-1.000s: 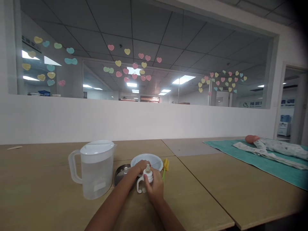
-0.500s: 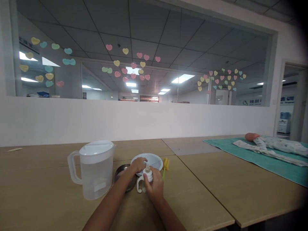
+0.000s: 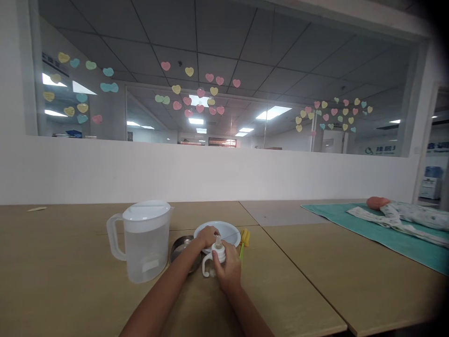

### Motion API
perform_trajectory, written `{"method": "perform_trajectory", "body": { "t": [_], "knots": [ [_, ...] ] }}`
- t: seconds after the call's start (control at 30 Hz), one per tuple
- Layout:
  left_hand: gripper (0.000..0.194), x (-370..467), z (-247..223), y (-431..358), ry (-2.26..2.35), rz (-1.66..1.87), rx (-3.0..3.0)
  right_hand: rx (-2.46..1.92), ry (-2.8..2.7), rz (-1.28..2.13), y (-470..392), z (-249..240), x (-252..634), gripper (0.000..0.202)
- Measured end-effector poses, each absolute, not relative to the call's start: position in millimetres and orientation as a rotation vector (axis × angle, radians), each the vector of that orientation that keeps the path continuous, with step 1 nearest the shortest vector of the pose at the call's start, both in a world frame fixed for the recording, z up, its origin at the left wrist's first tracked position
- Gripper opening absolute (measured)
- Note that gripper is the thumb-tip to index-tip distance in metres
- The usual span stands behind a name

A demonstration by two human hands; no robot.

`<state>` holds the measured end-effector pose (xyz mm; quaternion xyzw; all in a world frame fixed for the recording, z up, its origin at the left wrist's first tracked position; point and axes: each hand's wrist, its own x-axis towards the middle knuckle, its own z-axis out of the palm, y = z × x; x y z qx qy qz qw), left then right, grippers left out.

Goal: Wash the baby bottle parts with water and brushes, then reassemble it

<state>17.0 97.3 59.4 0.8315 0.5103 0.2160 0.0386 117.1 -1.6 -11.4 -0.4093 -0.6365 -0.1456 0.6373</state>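
Note:
My right hand (image 3: 229,266) is wrapped around a baby bottle (image 3: 218,252) with a white collar, a clear teat on top and a white curved handle on its left side. The bottle stands upright over the table, its lower body partly hidden by my fingers. My left hand (image 3: 208,236) is just left of the teat, over the near side of a white bowl (image 3: 229,229). Its fingers are bent together, and what they hold, if anything, is hidden. A metal bowl (image 3: 178,243) sits under my left forearm, with a clear item partly visible inside.
A lidded clear pitcher (image 3: 147,248) of water stands left of the bowls. A yellow sponge brush (image 3: 245,238) with a green handle lies right of the white bowl. Farther right, a baby doll (image 3: 379,202) and patterned white clothing (image 3: 417,215) lie on a teal mat (image 3: 333,215).
My left fingers have drawn in from a stretched pose and sit close beside the teat. My right hand still grips the bottle. The whole view has shifted slightly.

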Motion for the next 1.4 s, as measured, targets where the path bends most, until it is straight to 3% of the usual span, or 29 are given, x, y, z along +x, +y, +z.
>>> {"method": "perform_trajectory", "body": {
  "t": [0.3, 0.57, 0.73, 1.4],
  "knots": [
    [0.024, 1.6, 74.5, 101.0, 1.801, 0.639, 2.594, -0.943, -1.438, -0.366, 0.2, -12.7, 116.6, 0.028],
    [0.037, -31.7, 62.4, 103.5, 2.341, 0.63, 2.167, -0.942, -1.45, -0.35, -1.3, -11.9, 117.0, 0.027],
    [0.024, -47.0, 49.3, 106.9, 2.291, 0.355, 2.059, -0.957, -1.44, -0.333, -1.2, -12.2, 117.4, 0.028],
    [0.045, -53.5, 45.8, 80.9, 2.199, 0.412, 2.29, -0.935, -1.418, -0.361, -2.7, -9.9, 116.1, 0.025]
  ]
}}
